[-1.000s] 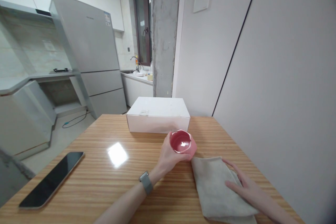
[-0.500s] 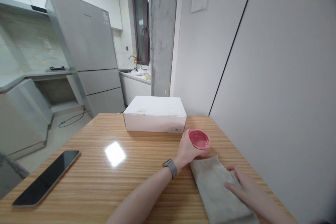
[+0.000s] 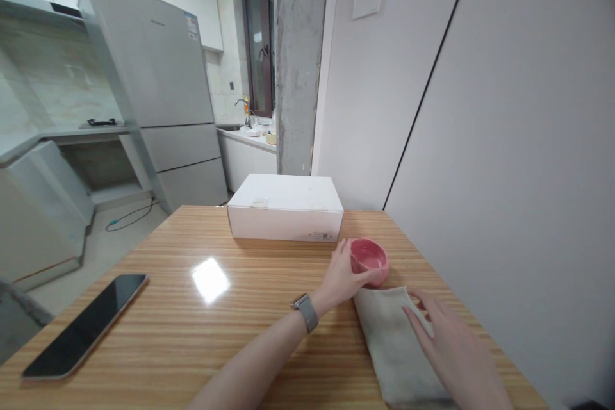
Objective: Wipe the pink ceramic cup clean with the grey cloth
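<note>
My left hand (image 3: 340, 274) is wrapped round the near left side of a small pink bowl (image 3: 369, 255), which rests on the wooden table by the white box's right corner. The bowl's inside shows nothing in it. A grey-green folded cloth (image 3: 391, 339) lies just in front of the bowl, its far edge close to the bowl's base. Over the right side of that cloth is my right hand (image 3: 444, 333), thumb and fingers apart and nothing between them. Whether its fingertips touch the cloth I cannot tell. A grey-banded watch (image 3: 307, 312) is on my left wrist.
A white box (image 3: 286, 208) stands at the table's far edge. A black-screened phone (image 3: 86, 327) lies at the left on the striped wooden table (image 3: 202, 339). A white wall panel (image 3: 504, 141) rises along the right side; a fridge (image 3: 154, 64) is beyond the table.
My right hand has shifted slightly forward over the cloth, its fingers now more spread. The bowl and my left hand appear slightly farther right, while the view has shifted a little.
</note>
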Motion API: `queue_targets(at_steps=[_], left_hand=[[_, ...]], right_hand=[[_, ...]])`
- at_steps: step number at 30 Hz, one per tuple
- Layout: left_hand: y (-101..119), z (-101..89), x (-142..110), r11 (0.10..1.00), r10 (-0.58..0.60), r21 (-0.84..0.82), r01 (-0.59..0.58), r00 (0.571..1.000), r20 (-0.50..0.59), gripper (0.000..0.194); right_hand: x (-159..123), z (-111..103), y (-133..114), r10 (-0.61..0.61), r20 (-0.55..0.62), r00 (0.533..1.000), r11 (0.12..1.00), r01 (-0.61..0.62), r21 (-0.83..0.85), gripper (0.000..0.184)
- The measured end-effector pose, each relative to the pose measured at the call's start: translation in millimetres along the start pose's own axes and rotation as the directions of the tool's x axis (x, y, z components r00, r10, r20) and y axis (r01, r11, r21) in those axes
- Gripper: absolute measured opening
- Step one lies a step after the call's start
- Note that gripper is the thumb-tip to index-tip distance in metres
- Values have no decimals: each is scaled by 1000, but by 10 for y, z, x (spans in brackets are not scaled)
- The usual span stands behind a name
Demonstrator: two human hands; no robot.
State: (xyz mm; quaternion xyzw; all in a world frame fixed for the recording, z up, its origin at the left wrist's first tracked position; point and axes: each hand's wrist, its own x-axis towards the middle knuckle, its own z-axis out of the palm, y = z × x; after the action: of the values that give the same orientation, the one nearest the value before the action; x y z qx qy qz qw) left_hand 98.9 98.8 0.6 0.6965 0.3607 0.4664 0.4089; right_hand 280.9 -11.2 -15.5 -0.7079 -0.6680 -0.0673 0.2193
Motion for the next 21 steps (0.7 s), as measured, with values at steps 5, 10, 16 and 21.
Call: queue_targets(at_steps=[5,10,16,21], left_hand=[[123,-495,-492,991,-6,132,-3,998,62,24],[5,-906,-1143,895,-137,426,132,990,-19,21],[-200,-1114,-1616,525,-155,841,127,987,-52,22],[-275,-1149,-1686,483,-128,869,106,991,-50,23]], right_hand=[[-126,200,-737,-136,86,987,941,102,324,29],[-251,527,-1302,-345,121,931,882,277,380,27],[-306,795,-1626,-356,31,934,917,342,203,27],[-344,865,-1639,-368,-74,927,902,375,214,26]])
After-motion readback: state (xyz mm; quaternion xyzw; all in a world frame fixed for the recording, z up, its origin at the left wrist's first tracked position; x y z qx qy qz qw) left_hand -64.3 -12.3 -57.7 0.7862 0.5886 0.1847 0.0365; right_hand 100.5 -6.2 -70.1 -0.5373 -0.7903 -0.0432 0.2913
